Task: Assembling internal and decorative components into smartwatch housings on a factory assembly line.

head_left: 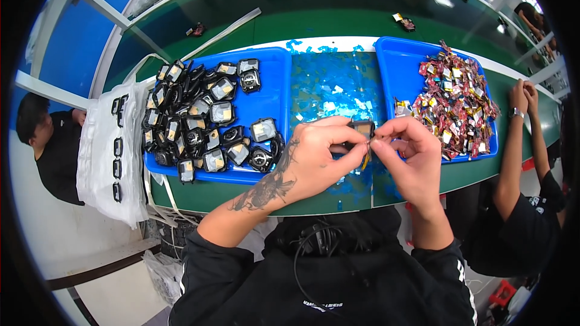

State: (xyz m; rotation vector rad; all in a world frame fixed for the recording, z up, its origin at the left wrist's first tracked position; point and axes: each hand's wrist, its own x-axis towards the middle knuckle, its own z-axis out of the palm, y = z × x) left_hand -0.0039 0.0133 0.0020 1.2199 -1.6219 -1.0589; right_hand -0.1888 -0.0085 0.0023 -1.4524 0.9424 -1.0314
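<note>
My left hand (314,160) and my right hand (411,157) meet over the table's front edge and pinch a small dark square part (361,128) between their fingertips. A thin yellowish strip hangs from the part. Just behind my hands lies a patch of blue film scraps (332,87). A blue tray (275,84) to the left of my left hand holds several black square housings (205,118). Another blue tray (396,63) to the right holds a heap of small red and gold parts (456,99).
A white bag (112,151) with several black parts on it hangs at the table's left end. One person sits at the far left (51,145); another person's arms (522,139) rest on the table's right end. The green conveyor (314,18) behind carries a few stray parts.
</note>
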